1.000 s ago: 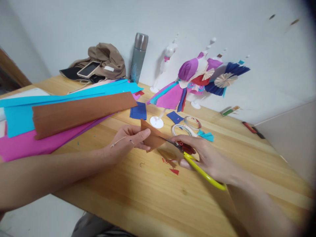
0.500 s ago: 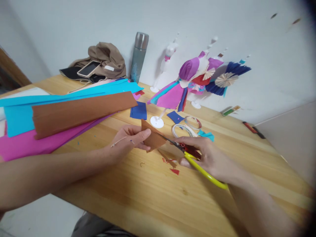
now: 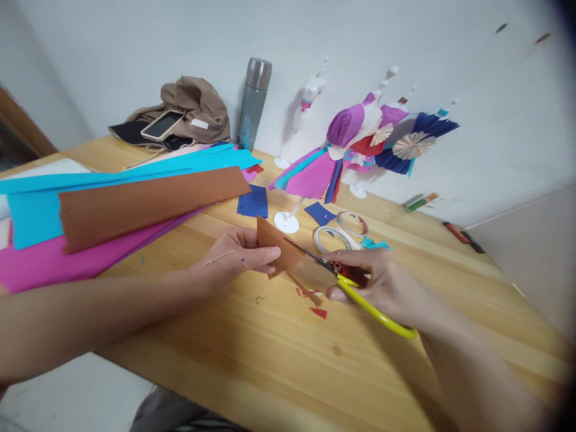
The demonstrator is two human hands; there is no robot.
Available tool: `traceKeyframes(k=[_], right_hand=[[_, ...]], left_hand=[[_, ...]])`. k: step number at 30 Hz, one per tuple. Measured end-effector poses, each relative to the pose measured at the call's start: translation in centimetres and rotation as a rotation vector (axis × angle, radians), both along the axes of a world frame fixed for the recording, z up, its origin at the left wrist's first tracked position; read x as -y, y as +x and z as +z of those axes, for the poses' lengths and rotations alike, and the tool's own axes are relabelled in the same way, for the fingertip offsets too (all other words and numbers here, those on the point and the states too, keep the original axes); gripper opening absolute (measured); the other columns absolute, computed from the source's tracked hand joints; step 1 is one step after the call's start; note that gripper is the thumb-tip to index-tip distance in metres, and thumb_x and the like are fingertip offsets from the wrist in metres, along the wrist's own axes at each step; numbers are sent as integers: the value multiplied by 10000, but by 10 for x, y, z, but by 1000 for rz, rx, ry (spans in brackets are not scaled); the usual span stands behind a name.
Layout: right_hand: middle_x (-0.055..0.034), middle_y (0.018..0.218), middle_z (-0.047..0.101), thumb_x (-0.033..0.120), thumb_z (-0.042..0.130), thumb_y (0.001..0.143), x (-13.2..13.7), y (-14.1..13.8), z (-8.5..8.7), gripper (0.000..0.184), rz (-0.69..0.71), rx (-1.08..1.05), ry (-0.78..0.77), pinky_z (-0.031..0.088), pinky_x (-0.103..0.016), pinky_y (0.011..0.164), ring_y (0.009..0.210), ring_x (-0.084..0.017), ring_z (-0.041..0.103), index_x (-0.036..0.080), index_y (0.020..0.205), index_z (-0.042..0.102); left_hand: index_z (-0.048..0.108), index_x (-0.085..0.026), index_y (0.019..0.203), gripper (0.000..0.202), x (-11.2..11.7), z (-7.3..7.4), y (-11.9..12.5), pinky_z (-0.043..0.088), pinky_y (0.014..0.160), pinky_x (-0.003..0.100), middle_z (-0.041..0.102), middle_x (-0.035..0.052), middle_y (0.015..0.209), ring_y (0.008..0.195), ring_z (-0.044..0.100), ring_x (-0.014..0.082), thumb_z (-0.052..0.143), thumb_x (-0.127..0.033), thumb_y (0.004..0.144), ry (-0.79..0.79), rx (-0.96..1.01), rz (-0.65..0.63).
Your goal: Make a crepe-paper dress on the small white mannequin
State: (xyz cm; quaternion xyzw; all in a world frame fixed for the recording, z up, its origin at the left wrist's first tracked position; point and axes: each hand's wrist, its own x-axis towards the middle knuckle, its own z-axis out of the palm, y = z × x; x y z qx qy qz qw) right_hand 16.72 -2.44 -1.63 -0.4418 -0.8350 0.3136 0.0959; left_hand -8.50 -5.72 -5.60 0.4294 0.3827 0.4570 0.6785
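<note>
My left hand [image 3: 234, 258] pinches a small brown paper piece [image 3: 275, 249] above the wooden table [image 3: 279, 348]. My right hand [image 3: 382, 282] grips yellow-handled scissors [image 3: 355, 288], whose blades reach into the right edge of the brown piece. A thin brown strip hangs below the cut. Small red and brown scraps [image 3: 315, 303] lie on the table under the hands.
Long sheets of brown [image 3: 144, 201], cyan and magenta paper lie at the left. Behind stand paper-dressed white figures [image 3: 355, 141], a metal flask [image 3: 254, 102], tape rolls [image 3: 335, 237], blue scraps [image 3: 252, 201], and a cloth with a phone [image 3: 162, 125].
The scissors have pulled slightly right and their blades have opened a little at the paper's edge. My left hand shifted the brown piece a touch to the right.
</note>
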Motion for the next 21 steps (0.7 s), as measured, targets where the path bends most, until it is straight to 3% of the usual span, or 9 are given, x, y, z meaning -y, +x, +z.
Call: traceKeyframes(k=[5, 11, 17, 21], right_hand=[[25, 621, 447, 552, 706, 764, -1, 2, -3, 437, 4, 18, -8, 252, -253, 489, 550, -115, 325, 216, 1037, 769], [25, 612, 433, 573, 665, 789, 0, 0, 2, 431, 30, 66, -5, 247, -248, 492, 551, -109, 323, 174, 930, 747], [-18, 719, 598, 508, 652, 817, 6, -3, 9, 367, 85, 89, 92, 380, -271, 565, 615, -152, 486, 189, 995, 687], [-23, 752, 613, 433, 647, 824, 8, -5, 6, 314, 86, 115, 139, 393, -284, 593, 634, -159, 498, 198, 1031, 663]], left_hand=[[788, -166, 770, 160, -1, -1, 1, 519, 654, 212, 733, 32, 734, 650, 628, 116, 788, -312, 706, -22, 23, -4], [786, -168, 765, 152, -2, -5, 1, 513, 637, 213, 740, 28, 736, 645, 632, 119, 797, -301, 692, -51, 65, 2], [783, -148, 802, 193, -3, -7, 1, 514, 651, 226, 743, 44, 756, 653, 639, 129, 800, -312, 703, -47, 70, -11], [783, -146, 806, 171, 0, -5, 1, 504, 652, 225, 749, 42, 762, 664, 639, 134, 781, -289, 712, -39, 41, -13]])
